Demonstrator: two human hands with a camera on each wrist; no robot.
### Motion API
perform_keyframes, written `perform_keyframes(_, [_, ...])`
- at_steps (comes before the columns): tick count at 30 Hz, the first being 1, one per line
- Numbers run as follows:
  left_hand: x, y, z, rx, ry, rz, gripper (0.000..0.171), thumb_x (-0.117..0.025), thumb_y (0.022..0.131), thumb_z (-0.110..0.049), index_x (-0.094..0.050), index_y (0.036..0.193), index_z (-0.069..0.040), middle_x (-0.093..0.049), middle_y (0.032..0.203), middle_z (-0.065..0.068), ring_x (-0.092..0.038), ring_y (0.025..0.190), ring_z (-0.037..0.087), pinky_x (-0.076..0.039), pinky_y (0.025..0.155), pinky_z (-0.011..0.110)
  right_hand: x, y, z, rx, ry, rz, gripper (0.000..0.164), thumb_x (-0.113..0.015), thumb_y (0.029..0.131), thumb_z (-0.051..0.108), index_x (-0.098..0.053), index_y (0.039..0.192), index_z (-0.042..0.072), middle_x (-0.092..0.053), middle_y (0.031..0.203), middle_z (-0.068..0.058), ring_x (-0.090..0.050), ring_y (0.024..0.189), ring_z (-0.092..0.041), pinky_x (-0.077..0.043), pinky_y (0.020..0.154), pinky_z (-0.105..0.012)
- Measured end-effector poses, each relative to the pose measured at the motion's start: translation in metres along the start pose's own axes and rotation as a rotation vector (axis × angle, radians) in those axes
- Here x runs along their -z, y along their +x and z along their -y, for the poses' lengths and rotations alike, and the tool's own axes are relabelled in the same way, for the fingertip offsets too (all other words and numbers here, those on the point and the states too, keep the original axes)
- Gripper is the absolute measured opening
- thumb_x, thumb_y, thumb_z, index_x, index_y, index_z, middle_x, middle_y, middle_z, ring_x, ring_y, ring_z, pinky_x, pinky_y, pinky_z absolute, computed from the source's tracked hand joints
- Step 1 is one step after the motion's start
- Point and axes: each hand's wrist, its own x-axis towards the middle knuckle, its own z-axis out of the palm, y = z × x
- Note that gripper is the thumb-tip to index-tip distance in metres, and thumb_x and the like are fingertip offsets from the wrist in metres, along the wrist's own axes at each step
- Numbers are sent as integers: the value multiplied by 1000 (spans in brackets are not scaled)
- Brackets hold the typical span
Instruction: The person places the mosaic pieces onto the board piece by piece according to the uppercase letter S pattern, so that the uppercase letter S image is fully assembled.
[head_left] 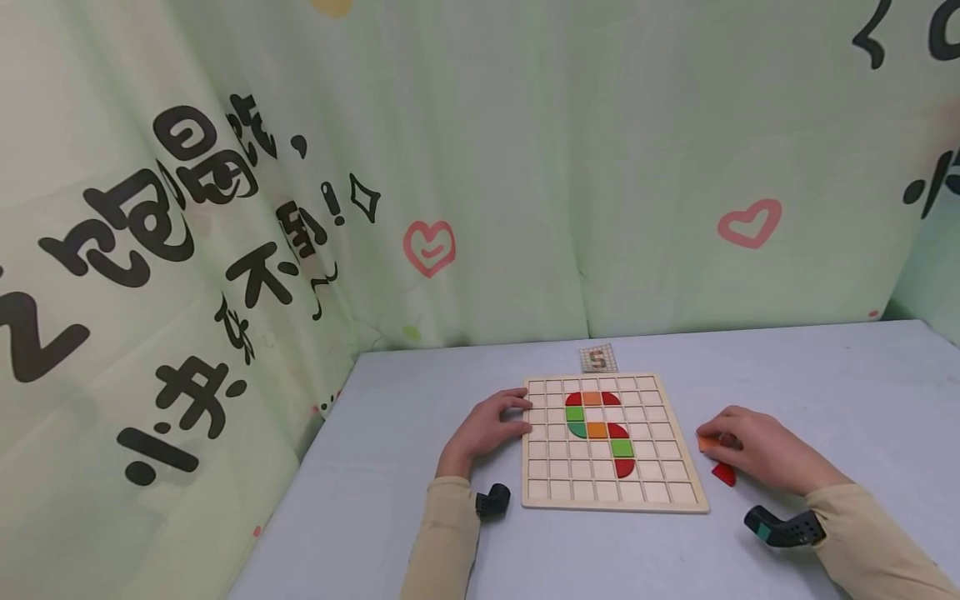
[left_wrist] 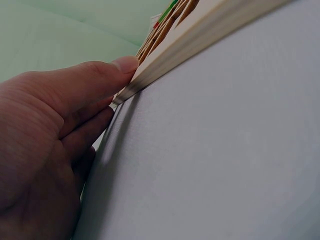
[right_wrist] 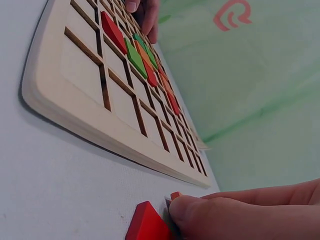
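A square wooden grid board [head_left: 540, 467] lies on the table, with red, orange and green tiles [head_left: 622, 447] set in some cells, tracing an S-like shape. Along the board's left edge rests my left hand [head_left: 491, 427], its thumb and fingertips spread apart and touching the frame; the left wrist view shows the thumb [left_wrist: 100, 82] against the side. To the right of the board, my right hand [head_left: 761, 448] pinches an orange tile [head_left: 707, 443], mostly hidden by the fingers in the right wrist view. Just below those fingertips a red tile [head_left: 723, 474] lies on the table.
A small pattern card [head_left: 598, 358] with an S-like figure on a grid lies behind the board's far edge. The pale table [head_left: 442, 375] is bordered by a light green printed curtain [head_left: 510, 292] at the back and left.
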Motion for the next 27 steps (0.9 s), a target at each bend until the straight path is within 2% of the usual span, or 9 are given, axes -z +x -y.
perform_keyframes(5, [0,0,-1,8,5,0,39,-73,93,-25,-67,129,-11,-50,153,0,-39,147,24,-33,121,44,0,0,0,-15,1,6,33,-80,84,20,-74,109,-1,-65,100,-5,-54,81,-12,-52,67,-26])
perform_keyframes(10, [0,0,-1,4,-9,0,39,-72,93,-25,-67,129,-11,-50,153,0,-39,147,24,-33,121,44,-1,1,0,-25,4,12,29,-80,83,17,-74,107,1,-65,99,-4,-56,83,-13,-54,71,-30])
perform_keyframes(15, [1,0,-2,-6,-13,-1,39,-73,93,-25,-68,128,-10,-51,152,2,-40,146,24,-34,121,45,-2,1,1,-25,4,-30,27,-80,84,17,-75,105,1,-64,100,-7,-60,87,-19,-57,76,-39])
perform_keyframes(18, [1,-1,-2,-6,-11,-1,39,-73,93,-25,-68,128,-10,-51,152,1,-40,146,24,-34,121,45,-2,1,3,-20,3,-51,29,-80,85,18,-74,108,1,-66,102,-7,-60,89,-19,-59,77,-40])
perform_keyframes(22, [1,-1,-2,-7,-9,-1,39,-73,93,-26,-68,129,-10,-50,153,1,-40,147,24,-34,121,45,-2,1,6,-21,15,-61,33,-79,86,19,-74,112,1,-66,103,-7,-60,89,-19,-58,73,-33])
perform_keyframes(27, [1,-1,-1,-1,-14,0,39,-73,93,-26,-68,128,-10,-50,153,1,-39,147,24,-34,121,45,-1,2,12,-27,42,-59,33,-78,87,20,-74,115,2,-63,104,-7,-57,87,-17,-51,65,-22])
